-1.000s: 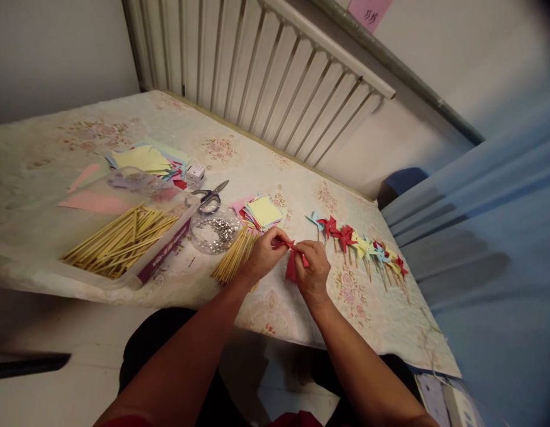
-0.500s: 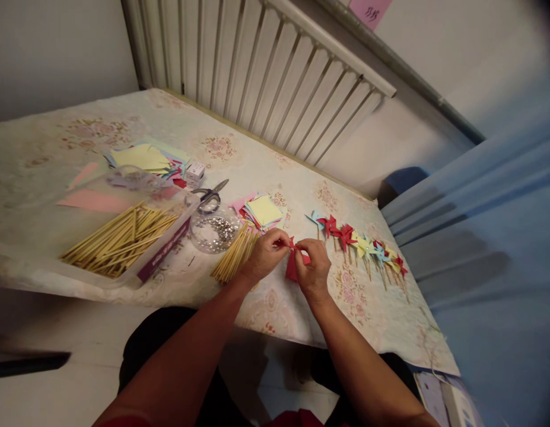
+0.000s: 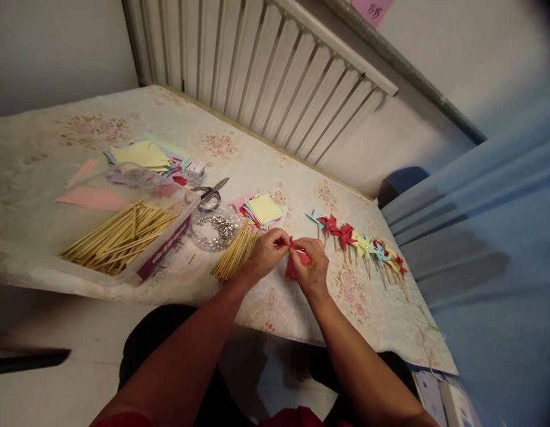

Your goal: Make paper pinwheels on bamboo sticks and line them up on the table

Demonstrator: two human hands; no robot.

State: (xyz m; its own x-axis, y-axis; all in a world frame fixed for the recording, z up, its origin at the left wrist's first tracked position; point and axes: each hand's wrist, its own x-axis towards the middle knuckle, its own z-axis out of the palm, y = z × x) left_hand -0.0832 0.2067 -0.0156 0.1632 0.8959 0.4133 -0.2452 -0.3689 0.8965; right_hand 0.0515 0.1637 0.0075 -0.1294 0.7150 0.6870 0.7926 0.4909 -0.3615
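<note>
My left hand (image 3: pixel 264 255) and my right hand (image 3: pixel 311 267) meet over the near part of the table, both pinched on a piece of folded red paper (image 3: pixel 294 256). Its flaps are bent toward the middle between my fingertips. A loose bundle of wooden sticks (image 3: pixel 234 254) lies just left of my left hand. A row of finished paper pinwheels (image 3: pixel 361 244) on sticks, red, yellow and blue, lies to the right of my right hand.
A clear round dish of shiny pins (image 3: pixel 215 228), scissors (image 3: pixel 209 193), a stack of small coloured paper squares (image 3: pixel 262 210), a clear tray of sticks (image 3: pixel 118 240), and larger paper sheets (image 3: pixel 143 156) lie on the flowered tablecloth (image 3: pixel 43 178). A radiator (image 3: pixel 266 71) stands behind; blue fabric (image 3: pixel 492 237) at right.
My hands have drawn closer together over the red paper, folding its flaps in toward the centre. The view has shifted slightly.
</note>
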